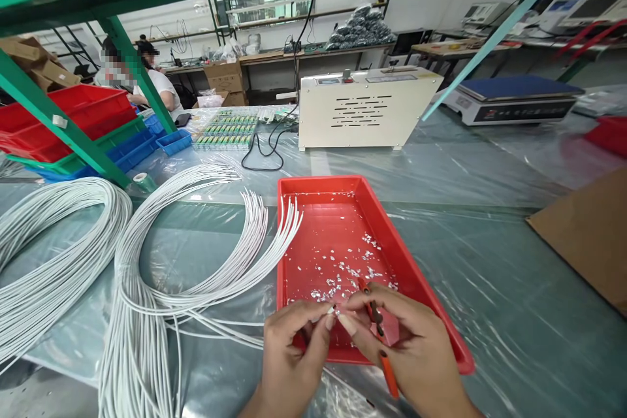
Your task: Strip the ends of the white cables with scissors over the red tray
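Note:
My left hand (296, 346) is closed in a pinch on the end of a white cable (330, 309), above the near part of a red tray (416, 281). My right hand (406, 346) is closed around small orange-handled pliers (388, 372), which lie across the palm; their jaws are mostly hidden. The right thumb and forefinger come together at the cable's tip, close to the left fingertips. White and silvery scraps (337, 281) are scattered over the tray floor. Left of the tray lies a coiled bundle of white cables (196, 294), several ends resting over the tray's left rim.
Another cable coil (63, 228) lies far left. Behind the tray stand a beige machine (362, 111) and a black cord (264, 166). Stacked bins (63, 121), a green frame post (63, 124), a blue-topped scale (514, 98) and cardboard (588, 235) surround the area. Two people sit at the back left.

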`<state>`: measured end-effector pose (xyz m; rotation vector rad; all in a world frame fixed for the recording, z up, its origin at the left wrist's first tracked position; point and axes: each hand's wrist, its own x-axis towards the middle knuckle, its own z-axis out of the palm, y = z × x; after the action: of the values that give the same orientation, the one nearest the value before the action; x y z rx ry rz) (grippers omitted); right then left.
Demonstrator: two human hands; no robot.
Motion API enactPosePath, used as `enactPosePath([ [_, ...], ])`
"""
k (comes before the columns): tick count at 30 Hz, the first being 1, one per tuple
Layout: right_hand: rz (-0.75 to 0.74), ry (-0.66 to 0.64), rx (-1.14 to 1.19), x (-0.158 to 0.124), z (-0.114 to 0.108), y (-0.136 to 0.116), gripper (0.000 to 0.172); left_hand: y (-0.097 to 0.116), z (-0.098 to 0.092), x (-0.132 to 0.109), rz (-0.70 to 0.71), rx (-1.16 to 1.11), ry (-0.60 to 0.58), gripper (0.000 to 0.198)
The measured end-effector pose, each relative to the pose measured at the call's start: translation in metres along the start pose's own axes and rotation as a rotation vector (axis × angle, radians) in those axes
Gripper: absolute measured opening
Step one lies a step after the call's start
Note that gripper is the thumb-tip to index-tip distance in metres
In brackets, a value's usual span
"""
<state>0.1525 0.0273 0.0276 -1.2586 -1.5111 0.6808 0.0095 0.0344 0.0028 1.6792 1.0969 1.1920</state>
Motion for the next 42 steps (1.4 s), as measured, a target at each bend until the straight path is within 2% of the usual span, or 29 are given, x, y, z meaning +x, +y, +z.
enactPosePath([
  [4,0.126,-0.055,0.027,0.0,-0.005,-0.001,0.005,0.0,0.003,0.0,0.075,0.002,0.003,0.02],
  [8,0.371,-0.156,0.265,0.005,-0.006,-0.002,0.011,0.0,0.005,-0.001,0.079,-0.008,0.019,0.021],
  [13,0.526,-0.161,0.496,0.01,-0.004,0.006,0.019,0.0,0.006,0.0,-0.006,-0.047,-0.002,0.017],
  [19,0.579,-0.167,0.531,0.009,-0.003,0.011,0.022,0.005,0.007,0.005,-0.183,-0.099,-0.031,0.011],
  [22,0.488,-0.141,0.402,0.007,-0.003,0.009,0.02,0.007,0.007,0.009,-0.233,-0.101,-0.04,0.014],
  [26,0.298,-0.052,0.086,0.005,-0.006,0.005,0.021,0.007,0.006,0.011,-0.21,-0.066,-0.048,0.014],
  [32,0.197,-0.08,-0.081,0.0,-0.014,0.012,0.013,0.008,0.003,0.01,-0.176,-0.053,0.023,0.012],
  [37,-0.057,-0.056,-0.547,-0.007,-0.018,0.023,0.02,0.009,0.004,0.012,-0.155,-0.08,0.089,0.011],
  [42,-0.144,-0.019,-0.703,-0.011,-0.012,0.021,0.027,0.012,0.006,0.01,-0.112,-0.067,0.109,0.009],
])
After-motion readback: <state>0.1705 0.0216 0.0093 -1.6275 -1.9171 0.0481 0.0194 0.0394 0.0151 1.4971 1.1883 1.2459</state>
